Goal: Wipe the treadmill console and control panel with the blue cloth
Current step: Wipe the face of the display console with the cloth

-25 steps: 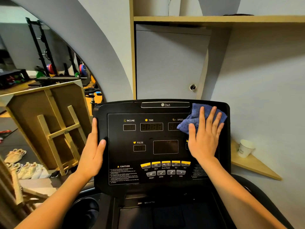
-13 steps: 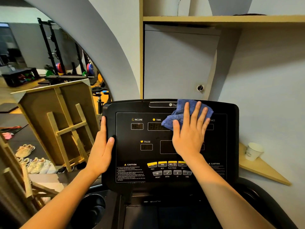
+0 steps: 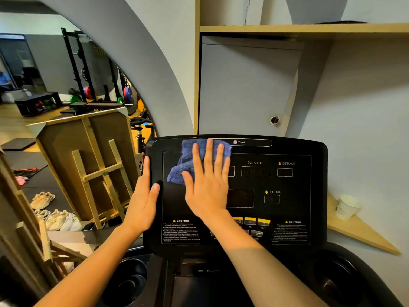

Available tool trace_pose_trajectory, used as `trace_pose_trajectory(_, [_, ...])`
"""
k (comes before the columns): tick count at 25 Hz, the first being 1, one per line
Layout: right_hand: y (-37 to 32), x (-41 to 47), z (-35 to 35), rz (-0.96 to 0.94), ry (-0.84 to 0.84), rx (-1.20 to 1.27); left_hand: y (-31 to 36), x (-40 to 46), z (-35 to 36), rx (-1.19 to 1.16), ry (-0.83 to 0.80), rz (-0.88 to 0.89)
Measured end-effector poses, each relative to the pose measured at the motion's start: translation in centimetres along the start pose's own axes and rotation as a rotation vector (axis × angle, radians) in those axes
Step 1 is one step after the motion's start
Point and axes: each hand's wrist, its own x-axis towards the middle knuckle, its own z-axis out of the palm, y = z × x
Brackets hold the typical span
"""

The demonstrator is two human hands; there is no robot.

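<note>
Grey walls, a wooden shelf (image 3: 305,28) and a closed cabinet door (image 3: 245,89) stood behind the black treadmill console (image 3: 318,196), with weight racks and gym gear visible through an arch at left and a paper cup (image 3: 347,207) on a corner ledge at right. Seen from the head camera, the only view, the right hand (image 3: 208,185) lay flat with fingers straight and spread, pressing the blue cloth (image 3: 190,158) against the upper left of the control panel (image 3: 292,213), the cloth bunched under the fingers and reaching the console's top edge. The left hand (image 3: 143,202) was open against the console's left rim, thumb on the front face, apparently bracing it.

The wiping step looked to be under way along the top row of displays. The speed, distance and calorie windows, the yellow buttons (image 3: 250,221) and the caution labels lay uncovered. The next move would likely call for drawing the cloth downward or back across the panel under steady flat pressure, light enough over the buttons not to press them.
</note>
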Motion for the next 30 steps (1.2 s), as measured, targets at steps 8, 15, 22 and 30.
trace_pose_trajectory(8, [-0.8, -2.1, 0.5, -0.117, -0.074, 0.017, 0.1, 0.0, 0.1, -0.014, 0.013, -0.007])
trace_pose_trajectory(15, [-0.7, -5.6, 1.0, -0.192, -0.166, 0.016, 0.0, 0.0, 0.2, 0.042, 0.044, 0.007])
trace_pose_trajectory(22, [0.9, -9.1, 1.2, -0.235, -0.231, -0.053, 0.2, 0.0, 0.2, 0.032, 0.031, 0.03])
trace_pose_trajectory(30, [4.8, -12.2, 1.8, -0.23, -0.247, -0.116, 0.7, -0.2, 0.1, 0.023, 0.025, 0.052])
